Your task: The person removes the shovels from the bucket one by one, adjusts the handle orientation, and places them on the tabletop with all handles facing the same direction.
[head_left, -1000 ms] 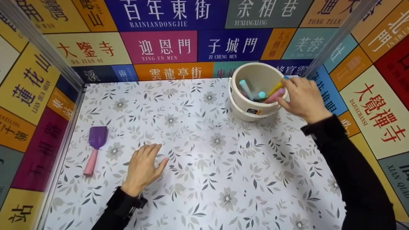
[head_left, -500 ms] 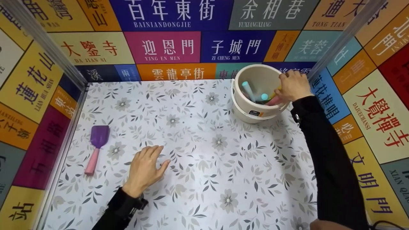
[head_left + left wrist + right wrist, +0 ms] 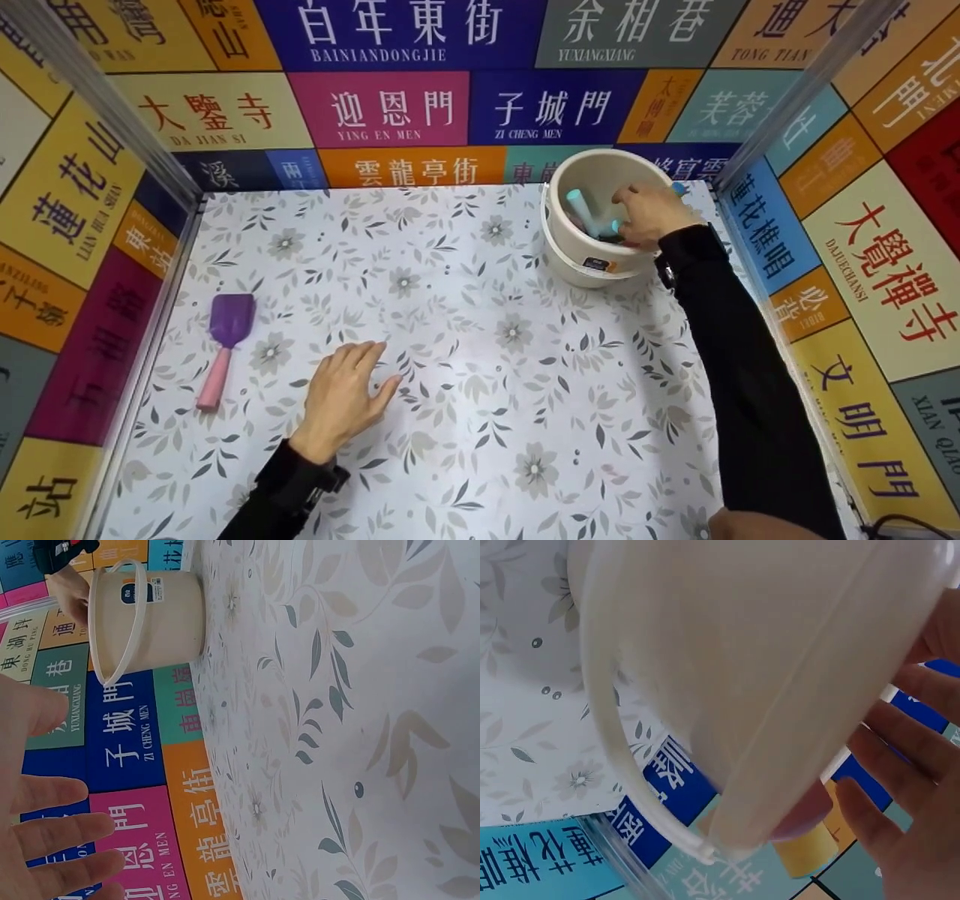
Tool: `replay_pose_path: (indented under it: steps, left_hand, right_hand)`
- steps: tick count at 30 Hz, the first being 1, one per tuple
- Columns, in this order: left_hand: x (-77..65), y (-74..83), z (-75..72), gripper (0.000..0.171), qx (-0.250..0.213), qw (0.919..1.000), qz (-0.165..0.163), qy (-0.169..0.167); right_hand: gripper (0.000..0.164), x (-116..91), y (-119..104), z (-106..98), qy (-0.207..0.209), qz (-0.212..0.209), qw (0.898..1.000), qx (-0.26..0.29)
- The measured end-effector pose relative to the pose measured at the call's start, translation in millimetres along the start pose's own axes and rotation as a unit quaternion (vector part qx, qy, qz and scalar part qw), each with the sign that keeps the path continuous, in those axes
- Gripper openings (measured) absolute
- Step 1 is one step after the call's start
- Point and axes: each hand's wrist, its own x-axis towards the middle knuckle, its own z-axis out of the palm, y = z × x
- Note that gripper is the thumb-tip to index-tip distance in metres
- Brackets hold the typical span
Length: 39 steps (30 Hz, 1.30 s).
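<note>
A cream bucket (image 3: 596, 255) with a handle stands at the back right of the table. My right hand (image 3: 649, 212) reaches over its right rim, fingers spread and extended past the rim in the right wrist view; nothing shows gripped. Close to those fingertips is a cyan end (image 3: 615, 226), and a longer cyan handle (image 3: 579, 206) leans inside. A pink handle end (image 3: 806, 814) and a yellow one (image 3: 808, 849) jut past the rim. My left hand (image 3: 341, 401) stays relaxed above the table, holding nothing. Left of it lies a toy shovel (image 3: 231, 319) with purple blade and pink handle.
The white flowered tabletop (image 3: 450, 420) is bounded by a back panel (image 3: 375, 109) and side panels printed with coloured signs. A clear strip (image 3: 142, 337) runs along the left edge. A black cable (image 3: 911, 523) shows at the lower right.
My right hand has shifted left from the bucket's right rim to over its opening. My left hand, the bucket and the toy shovel have stayed in place.
</note>
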Motion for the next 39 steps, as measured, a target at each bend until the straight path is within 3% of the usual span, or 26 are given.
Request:
replay_pose_path:
  steps: [8,15,23,28,39]
  left_hand:
    - [-0.4,0.4,0.5,0.051,0.002,1.0,-0.002,-0.003]
    - [-0.4,2.1,0.3,0.052,0.01,0.9999,0.002,-0.007]
    - [-1.2,2.1,0.8,0.051,0.009,0.9999,0.003,-0.009]
    - [-2.8,2.3,2.4,0.05,0.011,0.9999,0.004,-0.01]
    - [-4.4,2.1,3.8,0.05,0.013,0.9998,0.011,0.005]
  right_hand:
    - [0.049,6,-7,8,-0.068,0.023,0.996,0.046]
    - [0.041,14,-7,17,-0.051,0.022,0.998,0.017]
    - [0.035,16,-13,18,-0.04,0.033,0.998,0.026]
    - [0.036,16,-14,20,-0.041,0.066,0.996,0.032]
    - [0.043,15,-14,24,0.0,0.122,0.991,0.045]
